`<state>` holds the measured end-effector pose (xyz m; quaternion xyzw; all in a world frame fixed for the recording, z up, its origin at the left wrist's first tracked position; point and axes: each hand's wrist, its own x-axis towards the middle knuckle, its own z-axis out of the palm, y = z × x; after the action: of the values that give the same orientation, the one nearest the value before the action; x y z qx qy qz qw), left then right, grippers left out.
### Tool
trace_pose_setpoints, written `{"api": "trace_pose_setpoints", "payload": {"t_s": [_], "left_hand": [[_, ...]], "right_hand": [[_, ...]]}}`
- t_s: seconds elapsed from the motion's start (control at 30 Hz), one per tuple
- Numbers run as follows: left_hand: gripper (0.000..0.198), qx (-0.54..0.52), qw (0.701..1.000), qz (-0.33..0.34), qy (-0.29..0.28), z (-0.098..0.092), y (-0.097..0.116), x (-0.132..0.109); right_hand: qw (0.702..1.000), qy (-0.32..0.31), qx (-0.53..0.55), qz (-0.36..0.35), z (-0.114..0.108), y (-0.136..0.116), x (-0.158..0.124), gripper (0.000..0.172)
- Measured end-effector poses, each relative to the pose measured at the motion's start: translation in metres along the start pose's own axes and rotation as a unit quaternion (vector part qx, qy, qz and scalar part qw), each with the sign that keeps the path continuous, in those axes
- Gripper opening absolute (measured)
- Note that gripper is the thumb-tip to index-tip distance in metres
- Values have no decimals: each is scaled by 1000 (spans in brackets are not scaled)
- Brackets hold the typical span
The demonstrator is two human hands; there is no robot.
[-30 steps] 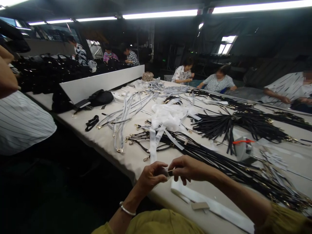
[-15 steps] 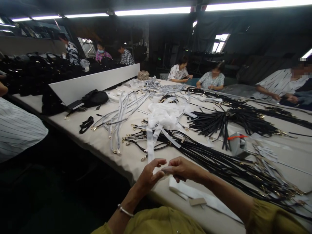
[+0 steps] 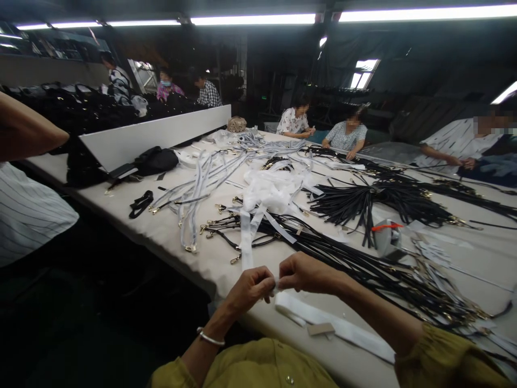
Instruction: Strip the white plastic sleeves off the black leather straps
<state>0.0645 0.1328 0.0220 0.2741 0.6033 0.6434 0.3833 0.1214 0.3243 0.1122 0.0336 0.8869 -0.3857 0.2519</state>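
Over the table's near edge my two hands meet almost fingertip to fingertip. My left hand (image 3: 253,286) is closed in a pinch, and my right hand (image 3: 306,273) is closed with curled fingers. A small pale, translucent-looking piece (image 3: 275,285) sits between their fingertips; its kind is too small to make out. Just behind my left hand a white strip (image 3: 246,240) runs down from a crumpled white heap (image 3: 266,188). Beneath my right forearm lie a folded white band (image 3: 343,326) and a small beige card (image 3: 321,329).
Black straps with gold clasps (image 3: 323,245) stretch across the table, with grey-white straps (image 3: 198,199) to the left. A tape dispenser (image 3: 386,240) stands at right. A white board (image 3: 161,134) divides the table. Several people sit beyond; a person's elbow (image 3: 32,126) is close at left.
My left fingers, spread before, have closed at the small pale piece by my right fingertips. At far left, the other person's arm has come further into view.
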Motion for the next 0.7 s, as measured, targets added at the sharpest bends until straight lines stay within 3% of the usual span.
{"api": "trace_pose_setpoints", "payload": {"t_s": [0.1,0.17,0.3,0.4,0.6,0.7], "left_hand": [[34,67,997,21,33,2,-2,-4],[36,113,990,29,75,-10,-11,-13],[39,136,976,5,168,-53,-47,-42],[44,167,952,-22,254,-88,-77,-71],[50,230,870,-118,420,-151,-128,-147],[50,216,843,-137,474,-164,-142,-178]], "right_hand": [[1000,-25,-7,4,-8,4,2,25],[999,-18,-16,34,-30,21,-5,28],[994,50,-42,86,-98,63,-37,26],[989,103,-46,100,-144,76,-67,22],[974,169,-28,150,-195,46,-91,27],[976,158,-76,127,-204,21,-84,16]]}}
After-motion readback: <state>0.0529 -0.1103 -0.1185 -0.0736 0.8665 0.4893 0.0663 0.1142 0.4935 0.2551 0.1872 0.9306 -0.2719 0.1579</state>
